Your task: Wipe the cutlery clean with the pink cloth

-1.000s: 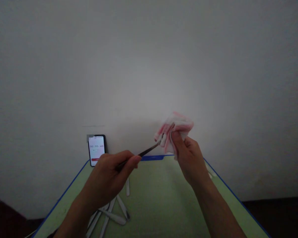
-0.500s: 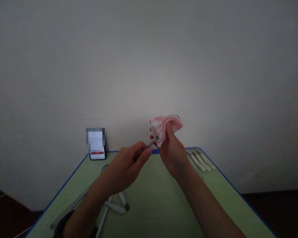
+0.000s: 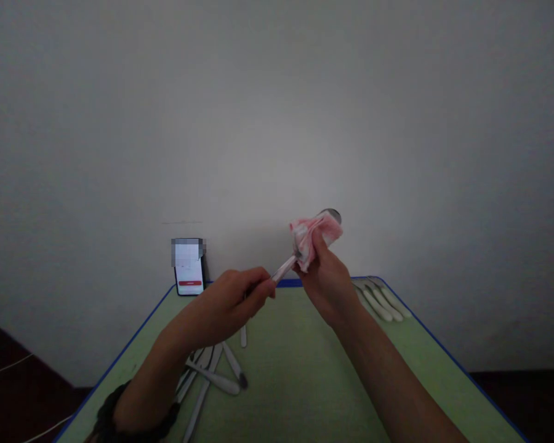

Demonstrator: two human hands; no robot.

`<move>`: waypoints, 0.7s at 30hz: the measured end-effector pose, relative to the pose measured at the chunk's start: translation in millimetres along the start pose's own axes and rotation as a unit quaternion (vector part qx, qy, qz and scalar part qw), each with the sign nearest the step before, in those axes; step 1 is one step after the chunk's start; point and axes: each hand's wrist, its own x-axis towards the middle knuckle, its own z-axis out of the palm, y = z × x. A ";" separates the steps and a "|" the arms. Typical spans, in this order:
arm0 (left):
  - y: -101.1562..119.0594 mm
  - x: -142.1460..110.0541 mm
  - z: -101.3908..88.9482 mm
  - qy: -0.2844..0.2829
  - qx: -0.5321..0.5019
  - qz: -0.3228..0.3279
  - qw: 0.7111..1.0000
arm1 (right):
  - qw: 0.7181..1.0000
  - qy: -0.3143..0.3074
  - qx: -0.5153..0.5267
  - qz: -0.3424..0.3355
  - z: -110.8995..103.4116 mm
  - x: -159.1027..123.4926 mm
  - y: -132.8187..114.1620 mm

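Observation:
My left hand point(image 3: 235, 298) is closed around the lower handle of a spoon point(image 3: 284, 269) that slants up to the right above the table. Wrapped about the spoon's upper part is a crumpled pink-and-white cloth point(image 3: 311, 237). My right hand point(image 3: 329, 280) pinches this cloth, its thumb on the near side. The rounded dark metal end of the spoon shows beyond the cloth; the stretch inside it is hidden. Below my left forearm lies a loose pile of cutlery point(image 3: 216, 375) with pale handles, partly covered by the arm.
Several white-handled pieces of cutlery point(image 3: 381, 301) lie side by side at the table's far right. A phone point(image 3: 190, 280) with a lit screen leans on the wall at the far left. The green table point(image 3: 295, 381) has a blue edge and meets the wall.
The cloth has shifted along the spoon, and more of its rounded end now shows past the cloth. My hands are slightly farther apart, with more handle visible between them. The view has shifted slightly.

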 end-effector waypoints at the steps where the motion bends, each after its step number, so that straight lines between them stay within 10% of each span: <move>1: -1.5 0.8 0.9 0.003 0.003 -0.003 1.000 | 1.000 -0.004 -0.007 0.006 -0.4 -0.2 5.6; 9: -2.6 -3.6 -10.4 -0.032 0.014 -0.002 0.999 | 0.993 0.107 0.021 -0.038 -15.2 15.3 -1.4; 15: -12.0 -2.6 -12.9 -0.010 0.006 -0.018 1.000 | 0.996 0.066 -0.036 -0.052 -12.6 11.9 -5.3; 21: -28.2 0.2 1.1 -0.112 0.039 -0.042 0.992 | 0.999 0.018 -0.048 0.001 -4.3 2.1 31.0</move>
